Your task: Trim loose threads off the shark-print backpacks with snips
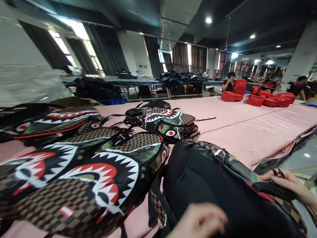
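A backpack (198,185) lies nearest me with its plain black panel up. Its side shows brown check and camouflage print. My right hand (287,183) is at its far right edge, beside the black carry handle (276,191). Dark pointed blades of small thread snips (278,173) stick up from the fingers, which are closed round them. Low in the view, my left hand (201,218) is over the black panel; its fingers look curled but are smeared by motion. Whether it touches the panel I cannot tell.
Several shark-mouth backpacks (119,175) lie to the left and ahead on the pink-covered table (223,122). Red bags (269,99) stand at its far end, near two people (228,84). Behind is another table (148,81) with dark fabric (183,77).
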The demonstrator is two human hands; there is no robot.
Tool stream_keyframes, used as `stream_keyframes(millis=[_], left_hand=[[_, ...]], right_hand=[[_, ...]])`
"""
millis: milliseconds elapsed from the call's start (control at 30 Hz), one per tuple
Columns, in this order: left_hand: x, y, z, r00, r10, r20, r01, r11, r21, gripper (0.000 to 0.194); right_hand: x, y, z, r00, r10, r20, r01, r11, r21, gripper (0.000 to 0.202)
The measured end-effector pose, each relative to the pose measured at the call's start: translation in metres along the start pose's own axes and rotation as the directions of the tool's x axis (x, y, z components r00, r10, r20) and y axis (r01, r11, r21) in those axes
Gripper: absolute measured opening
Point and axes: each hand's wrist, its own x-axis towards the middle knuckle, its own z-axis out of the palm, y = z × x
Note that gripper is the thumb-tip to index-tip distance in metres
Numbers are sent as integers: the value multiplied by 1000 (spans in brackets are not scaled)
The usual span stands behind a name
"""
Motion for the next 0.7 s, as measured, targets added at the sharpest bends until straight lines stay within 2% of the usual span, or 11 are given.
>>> stream_keyframes(millis=[67, 100, 133, 167, 233, 267, 333, 400, 500, 600, 700], left_hand=[[35, 3, -33, 988, 42, -149, -46, 999, -23, 40], [51, 3, -48, 964, 67, -256, -76, 997, -23, 44], [67, 4, -61, 897, 122, -426, -127, 992, 16, 41], [80, 4, -71, 845, 160, -511, -160, 986, 45, 37], [96, 5, -81, 792, 196, -578, -197, 978, 61, 30], [100, 6, -82, 798, 202, -568, -212, 976, 49, 29], [97, 10, -77, 820, 216, -530, -247, 969, 13, 34], [84, 14, -64, 831, 237, -504, -299, 953, -46, 41], [60, 17, -34, 810, 237, -537, -372, 915, -156, 42], [41, 19, 2, 775, 187, -604, -378, 903, -204, 42], [27, 18, 29, 762, 160, -628, -365, 906, -212, 42]], right_hand=[[-7, -3, 6, 998, -24, -50, 22, 999, -27, 37], [-9, -4, 8, 998, -34, -58, 31, 999, -45, 36], [-10, -5, 8, 998, -43, -56, 39, 997, -68, 36], [-11, -6, 7, 998, -46, -35, 43, 994, -97, 37], [-9, -6, 0, 999, -49, 18, 51, 984, -172, 38], [-8, -4, -5, 998, -49, 40, 57, 974, -219, 38], [-5, -2, -16, 997, -55, 50, 68, 946, -318, 36], [1, -4, -25, 995, -92, -29, 74, 920, -385, 35], [12, -29, -21, 970, -196, -143, 123, 906, -404, 38], [24, -68, 13, 964, -258, -71, 213, 902, -376, 34], [40, -91, 62, 966, -235, 106, 257, 912, -319, 32]])
